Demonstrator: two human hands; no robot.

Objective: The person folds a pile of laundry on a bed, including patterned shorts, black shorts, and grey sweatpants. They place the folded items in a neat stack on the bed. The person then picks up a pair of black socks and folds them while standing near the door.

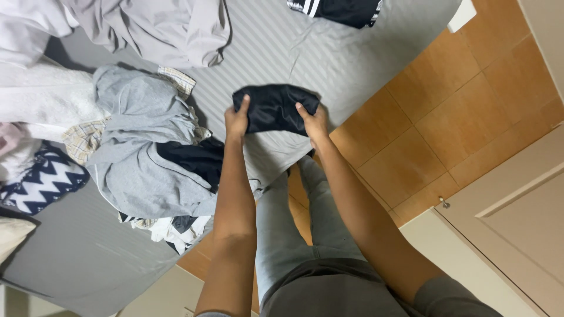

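- Over the near edge of the bed (346,64), both hands hold a folded black garment (275,109) just above the striped grey sheet
- the left hand (237,121) is closed on the garment's left end, thumb on top and fingers tucked under the cloth
- the right hand (314,122) is closed on the garment's right end in the same way, thumb lying across the top
- the garment is bunched into a thick, roughly oblong bundle, stretched between the 2 hands and level with the bed's edge
- both forearms reach up from the bottom of the view, bare, with the person's grey trousers (294,235) between them
- left of the left hand lies a heap of clothes (141,147), mostly light grey cloth, with a checked piece and a dark piece showing at its right side, near the left forearm
- farther left, a black and white zigzag cloth (41,179) lies beside a white fluffy towel (41,97)
- at the far side of the bed sits a pale crumpled sheet (170,26), and to its right a black item with white stripes (338,9), well apart from the hands
- right of the bed is an orange tiled floor (458,111), and at the near right a beige cupboard door (517,229)
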